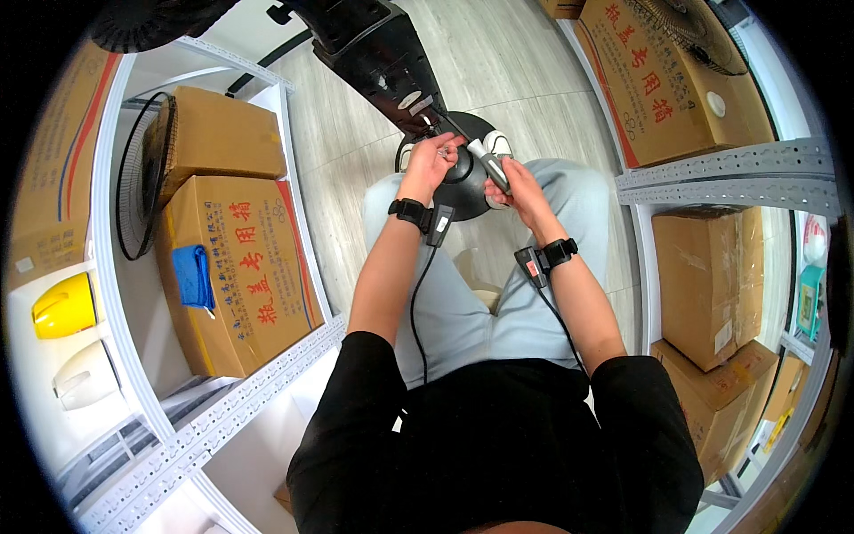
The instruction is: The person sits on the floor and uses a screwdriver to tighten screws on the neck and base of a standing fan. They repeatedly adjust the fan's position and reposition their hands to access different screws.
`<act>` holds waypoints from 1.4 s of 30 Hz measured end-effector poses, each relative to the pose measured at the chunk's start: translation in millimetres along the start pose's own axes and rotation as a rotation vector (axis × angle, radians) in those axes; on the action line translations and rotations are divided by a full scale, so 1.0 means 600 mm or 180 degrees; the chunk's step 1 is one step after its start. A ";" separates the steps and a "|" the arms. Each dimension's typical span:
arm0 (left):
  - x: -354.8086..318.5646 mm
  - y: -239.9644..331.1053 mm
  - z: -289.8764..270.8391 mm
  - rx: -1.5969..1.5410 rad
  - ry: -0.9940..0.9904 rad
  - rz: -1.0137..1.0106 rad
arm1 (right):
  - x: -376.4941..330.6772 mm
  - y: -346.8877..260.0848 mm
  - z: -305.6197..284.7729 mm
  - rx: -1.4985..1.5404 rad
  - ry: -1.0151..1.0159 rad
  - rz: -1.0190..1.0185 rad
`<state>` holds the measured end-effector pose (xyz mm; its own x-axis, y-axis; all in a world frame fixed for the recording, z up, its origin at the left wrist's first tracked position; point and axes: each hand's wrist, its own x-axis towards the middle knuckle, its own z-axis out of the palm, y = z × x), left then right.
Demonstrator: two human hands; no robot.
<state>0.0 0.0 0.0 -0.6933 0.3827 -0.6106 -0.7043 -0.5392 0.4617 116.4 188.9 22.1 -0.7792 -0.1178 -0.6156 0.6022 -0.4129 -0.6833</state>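
While right grip (522,189) clasps screwdriver (490,167), left grip (434,160) near black column (378,71), pinch unclear.

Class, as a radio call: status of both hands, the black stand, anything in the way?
Right hand grips grey screwdriver, pointed at black stand. Left hand at stand's lower end, grip unclear. Two cables hang clear of the screwdriver.

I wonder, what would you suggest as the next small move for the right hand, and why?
Probably check the screwdriver is seated before turning it: the right hand grips it, its shaft points toward the black column near the left hand, and tip contact is unclear.
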 end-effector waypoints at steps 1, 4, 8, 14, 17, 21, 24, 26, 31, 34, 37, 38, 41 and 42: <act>-0.010 0.010 -0.005 0.0081 -0.0076 -0.0195 | -0.005 -0.001 0.010 -0.0080 0.0160 -0.0089; -0.049 0.040 -0.004 0.0316 -0.0321 -0.0578 | -0.012 0.010 0.010 -0.0629 0.0461 -0.0707; -0.130 0.094 0.040 0.0762 -0.0360 -0.0434 | -0.010 -0.010 0.000 -0.0323 0.0279 -0.0244; -0.129 0.067 -0.013 0.0770 -0.0518 0.0008 | -0.004 0.004 0.018 -0.0512 0.0427 -0.0577; -0.106 0.044 -0.017 0.0517 -0.0475 0.0253 | -0.008 0.003 0.019 -0.0752 0.0348 -0.0707; -0.094 0.038 -0.015 0.0513 -0.0406 0.0384 | -0.016 -0.010 0.017 -0.0211 0.0246 -0.0302; -0.087 0.042 -0.027 0.0323 -0.0296 0.0399 | -0.015 -0.002 0.019 -0.0768 0.0390 -0.0677; -0.081 0.042 -0.033 0.0236 -0.0197 0.0436 | -0.013 -0.003 0.019 -0.0748 0.0264 -0.0705; -0.084 0.037 -0.030 -0.0020 -0.0052 0.0539 | -0.003 -0.014 0.001 0.0518 -0.0356 -0.0018; -0.084 0.039 -0.030 -0.0247 0.0047 0.0551 | -0.015 -0.019 0.017 -0.0089 -0.0039 -0.0129; -0.083 0.039 -0.030 -0.0273 0.0037 0.0590 | -0.017 -0.016 0.022 -0.0351 0.0062 -0.0198; -0.082 0.039 -0.030 -0.0293 0.0008 0.0576 | -0.016 -0.015 0.020 -0.0328 0.0035 -0.0198; -0.076 0.037 -0.044 -0.0320 -0.0034 0.0573 | -0.015 -0.017 0.018 -0.0081 -0.0226 -0.0107; -0.074 0.036 -0.046 -0.0323 -0.0049 0.0572 | -0.016 -0.017 0.017 -0.0086 -0.0212 -0.0124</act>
<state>19.5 -49.2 19.2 -0.8091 0.2847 -0.5141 -0.5507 -0.6724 0.4946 116.2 184.8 39.1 -0.8114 -0.1622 -0.5615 0.5750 -0.3940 -0.7171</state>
